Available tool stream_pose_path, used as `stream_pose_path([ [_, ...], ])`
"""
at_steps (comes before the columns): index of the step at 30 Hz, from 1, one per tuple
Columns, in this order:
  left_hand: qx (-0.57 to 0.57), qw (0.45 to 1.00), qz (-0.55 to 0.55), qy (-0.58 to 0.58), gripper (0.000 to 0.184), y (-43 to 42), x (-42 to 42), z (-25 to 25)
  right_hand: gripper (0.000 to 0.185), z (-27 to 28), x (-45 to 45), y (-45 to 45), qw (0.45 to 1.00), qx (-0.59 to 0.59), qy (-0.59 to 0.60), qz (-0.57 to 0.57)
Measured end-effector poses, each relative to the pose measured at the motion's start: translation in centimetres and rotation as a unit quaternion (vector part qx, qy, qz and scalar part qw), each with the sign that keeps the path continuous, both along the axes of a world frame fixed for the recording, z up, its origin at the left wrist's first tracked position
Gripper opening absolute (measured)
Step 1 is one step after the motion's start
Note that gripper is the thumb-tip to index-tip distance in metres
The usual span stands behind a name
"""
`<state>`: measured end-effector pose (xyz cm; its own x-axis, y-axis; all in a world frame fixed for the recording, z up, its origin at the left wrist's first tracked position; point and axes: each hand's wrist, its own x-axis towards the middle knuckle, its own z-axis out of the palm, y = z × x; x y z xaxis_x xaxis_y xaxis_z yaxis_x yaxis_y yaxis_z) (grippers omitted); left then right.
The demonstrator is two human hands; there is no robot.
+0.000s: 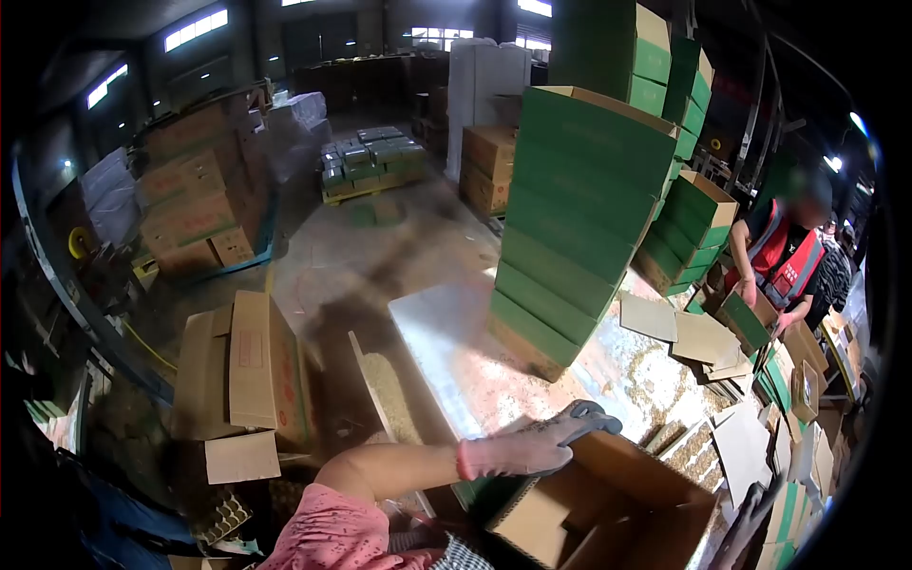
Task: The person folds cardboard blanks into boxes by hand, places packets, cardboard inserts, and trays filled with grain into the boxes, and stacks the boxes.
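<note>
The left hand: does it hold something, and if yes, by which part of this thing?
The left hand appears to hold the open cardboard box by its top edge, near a far corner, with the gloved fingers bent there.

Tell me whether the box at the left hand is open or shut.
The box is open: the view from above reaches down inside, where its brown inner walls show.

The nearest box [655,489] is matt cardboard, the sleeve [328,534] wrinkled matt cloth.
</note>
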<state>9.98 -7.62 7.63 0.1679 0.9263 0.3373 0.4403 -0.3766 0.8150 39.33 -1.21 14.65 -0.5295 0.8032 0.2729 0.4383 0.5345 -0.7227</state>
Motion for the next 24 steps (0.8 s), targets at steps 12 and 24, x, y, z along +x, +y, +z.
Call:
stream_pose_path([
  [12,-0.133,0.989,-0.067,-0.010,0.073,4.9,1.5,0.1,0.032,-7.8,4.1,9.5,0.996,-0.084,-0.038,-0.002],
  [24,-0.104,0.993,-0.037,-0.051,0.056,4.4,2.2,-0.7,0.035,-10.7,3.7,10.2,0.990,-0.136,-0.032,0.015],
])
